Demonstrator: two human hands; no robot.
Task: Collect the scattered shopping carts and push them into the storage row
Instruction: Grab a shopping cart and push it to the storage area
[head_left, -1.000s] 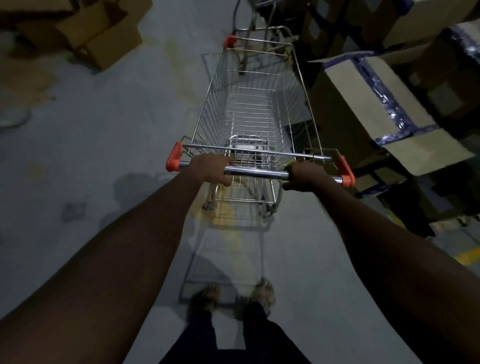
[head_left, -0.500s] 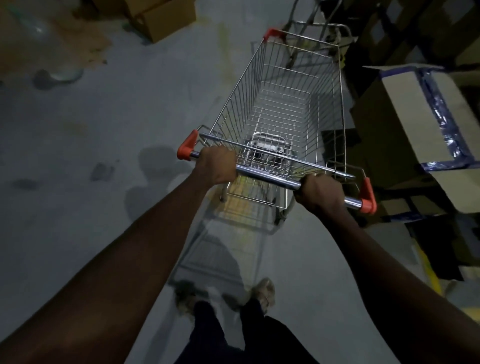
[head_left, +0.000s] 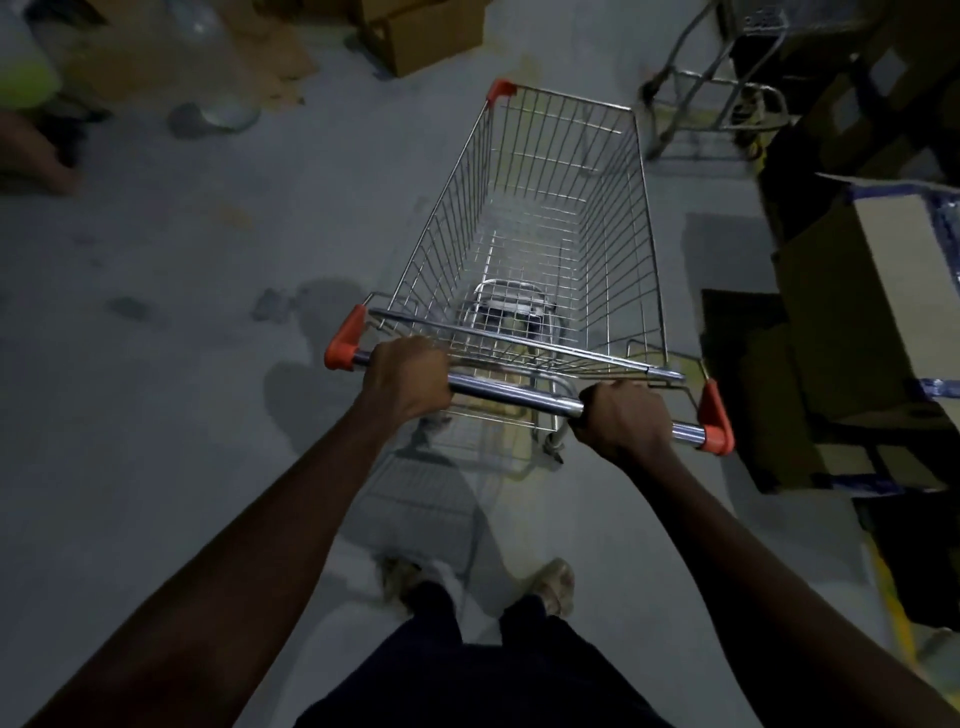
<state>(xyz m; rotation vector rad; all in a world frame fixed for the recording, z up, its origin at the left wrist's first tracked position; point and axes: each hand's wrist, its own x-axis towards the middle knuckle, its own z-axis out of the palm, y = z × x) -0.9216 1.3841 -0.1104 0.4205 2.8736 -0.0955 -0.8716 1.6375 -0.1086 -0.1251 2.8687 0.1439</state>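
Our left hand (head_left: 408, 376) is curled overhand around the chrome handle bar (head_left: 514, 392), just inside the orange end cap (head_left: 343, 340). Our right hand (head_left: 623, 421) wraps the same bar near the far cap, knuckles up. Both fists are closed tight on the bar, with a stretch of bare chrome between them.

That wide, even grip is what we want for steering, so we judge there is no reason to shift either hand.

Beyond the bar, the shopping cart (head_left: 447, 208) stands on the grey floor (head_left: 182, 415) directly ahead of us, its wire basket carrying no goods that we can see. Its nose points away from us and leans slightly right.

Stacked cardboard boxes (head_left: 872, 312) sit close beside the cart's right flank, and a metal frame (head_left: 727, 93) stands just past its front right corner. We cannot tell whether that frame is another cart. The storage row itself is not in view.

To push well from here, we lean a little harder through the right hand so the nose swings left, clear of the boxes and the frame. We drive the bar forward rather than down, so the front wheels stay loaded. Our feet (head_left: 556, 579) trail close behind the rear wheels, so short steps should spare our toes.
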